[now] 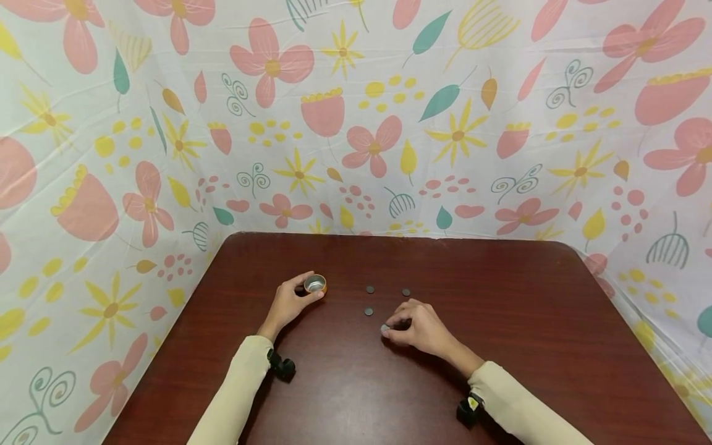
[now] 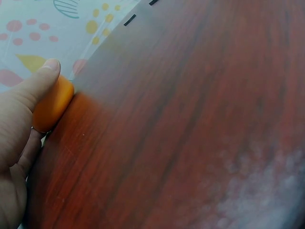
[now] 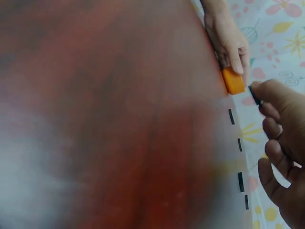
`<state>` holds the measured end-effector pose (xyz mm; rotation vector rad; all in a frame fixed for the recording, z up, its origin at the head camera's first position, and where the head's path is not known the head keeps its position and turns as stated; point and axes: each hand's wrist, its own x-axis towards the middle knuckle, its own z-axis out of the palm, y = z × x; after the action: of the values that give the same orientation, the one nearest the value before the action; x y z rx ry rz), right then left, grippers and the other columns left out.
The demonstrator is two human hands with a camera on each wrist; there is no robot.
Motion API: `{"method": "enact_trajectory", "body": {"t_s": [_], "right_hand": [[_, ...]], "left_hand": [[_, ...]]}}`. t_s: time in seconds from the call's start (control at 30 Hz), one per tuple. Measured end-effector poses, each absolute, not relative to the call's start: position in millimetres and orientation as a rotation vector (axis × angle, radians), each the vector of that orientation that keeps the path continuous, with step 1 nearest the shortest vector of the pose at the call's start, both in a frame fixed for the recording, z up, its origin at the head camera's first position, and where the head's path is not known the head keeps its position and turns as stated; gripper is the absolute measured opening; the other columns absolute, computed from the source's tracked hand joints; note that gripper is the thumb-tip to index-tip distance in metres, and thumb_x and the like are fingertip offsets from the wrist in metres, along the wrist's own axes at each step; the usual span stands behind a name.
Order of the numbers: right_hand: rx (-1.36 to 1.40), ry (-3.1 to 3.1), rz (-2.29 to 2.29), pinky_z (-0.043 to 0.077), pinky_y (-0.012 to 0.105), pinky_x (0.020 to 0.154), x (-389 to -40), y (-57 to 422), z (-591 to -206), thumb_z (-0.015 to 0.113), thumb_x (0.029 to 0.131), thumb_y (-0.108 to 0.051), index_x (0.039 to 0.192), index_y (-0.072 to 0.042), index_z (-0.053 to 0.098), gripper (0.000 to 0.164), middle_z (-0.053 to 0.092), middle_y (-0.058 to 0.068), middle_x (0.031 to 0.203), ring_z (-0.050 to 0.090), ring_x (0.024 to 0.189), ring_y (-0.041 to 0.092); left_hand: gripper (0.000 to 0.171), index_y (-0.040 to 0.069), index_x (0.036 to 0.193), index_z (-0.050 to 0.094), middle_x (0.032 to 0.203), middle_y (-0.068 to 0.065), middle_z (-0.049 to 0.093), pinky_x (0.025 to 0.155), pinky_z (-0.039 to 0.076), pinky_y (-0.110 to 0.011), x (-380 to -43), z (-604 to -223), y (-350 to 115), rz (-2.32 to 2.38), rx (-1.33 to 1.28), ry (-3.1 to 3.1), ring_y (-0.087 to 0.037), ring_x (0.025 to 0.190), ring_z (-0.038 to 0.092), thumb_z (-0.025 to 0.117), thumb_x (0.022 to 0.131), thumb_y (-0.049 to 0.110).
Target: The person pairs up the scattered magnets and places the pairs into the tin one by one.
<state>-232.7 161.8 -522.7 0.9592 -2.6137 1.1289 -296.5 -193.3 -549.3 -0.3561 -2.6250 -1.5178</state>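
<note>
My left hand (image 1: 290, 304) holds a small round orange tin (image 1: 315, 284) between thumb and fingers, at the left of the table. Its silvery inside faces up with no lid on it. In the left wrist view the thumb lies along the orange side of the tin (image 2: 56, 105). My right hand (image 1: 424, 327) pinches a small dark disc (image 1: 384, 330) between thumb and index finger, right of the tin and apart from it. Edge-on, that disc (image 3: 255, 95) looks thin and black in the right wrist view.
Several more dark discs lie flat on the glossy brown table, among them one at the middle (image 1: 370, 289), one to its right (image 1: 406, 292) and one nearer (image 1: 369, 312). A flower-patterned cloth (image 1: 374, 148) hangs behind and beside the table (image 1: 345, 395).
</note>
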Motion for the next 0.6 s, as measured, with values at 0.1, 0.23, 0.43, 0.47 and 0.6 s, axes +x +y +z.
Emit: {"method": "enact_trajectory", "body": {"t_s": [0.1,0.23,0.43,0.47,0.6], "right_hand": [[1.003,-2.569,1.146,0.058,0.04,0.083,-240.8,159.5,-519.3,0.088,0.083,-0.03,0.09,-0.027,0.083,0.01,0.07,-0.018,0.09,0.062,0.084,0.002],[1.046,-2.514,1.146,0.059,0.041,0.079,-254.5,152.8,-512.9,0.089,0.081,-0.028,0.09,-0.025,0.083,0.011,0.071,-0.017,0.089,0.061,0.083,0.003],[1.105,-2.504,1.164,0.054,0.028,0.066,-278.3,137.8,-501.8,0.09,0.08,-0.026,0.09,-0.022,0.084,0.012,0.072,-0.014,0.092,0.06,0.086,0.006],[1.118,-2.507,1.165,0.055,0.029,0.067,-282.8,134.5,-500.1,0.089,0.081,-0.026,0.09,-0.022,0.084,0.011,0.072,-0.014,0.092,0.06,0.087,0.007],[1.16,-2.502,1.203,0.058,0.038,0.071,-299.2,118.9,-492.5,0.087,0.083,-0.026,0.091,-0.022,0.084,0.009,0.073,-0.012,0.092,0.062,0.088,0.014]], "left_hand": [[0.067,0.012,0.146,0.058,0.138,-0.004,0.064,0.099,0.051,-0.051,-296.4,-549.3,-193.2,-1.513,-0.364,-2.617,-0.028,0.118,0.061,0.083,0.088,0.035],[0.066,0.011,0.146,0.059,0.138,-0.004,0.064,0.099,0.052,-0.051,-297.1,-550.1,-193.7,-1.516,-0.367,-2.606,-0.029,0.118,0.062,0.083,0.088,0.034],[0.066,0.012,0.146,0.059,0.137,-0.003,0.064,0.099,0.051,-0.051,-298.0,-550.0,-195.2,-1.534,-0.363,-2.611,-0.028,0.119,0.061,0.083,0.088,0.034],[0.066,0.012,0.146,0.059,0.137,-0.003,0.064,0.099,0.051,-0.051,-297.8,-549.7,-195.3,-1.539,-0.361,-2.613,-0.028,0.119,0.061,0.083,0.088,0.034],[0.067,0.012,0.146,0.059,0.136,-0.003,0.065,0.099,0.051,-0.051,-297.3,-549.0,-195.2,-1.552,-0.368,-2.615,-0.028,0.119,0.061,0.083,0.088,0.034]]}}
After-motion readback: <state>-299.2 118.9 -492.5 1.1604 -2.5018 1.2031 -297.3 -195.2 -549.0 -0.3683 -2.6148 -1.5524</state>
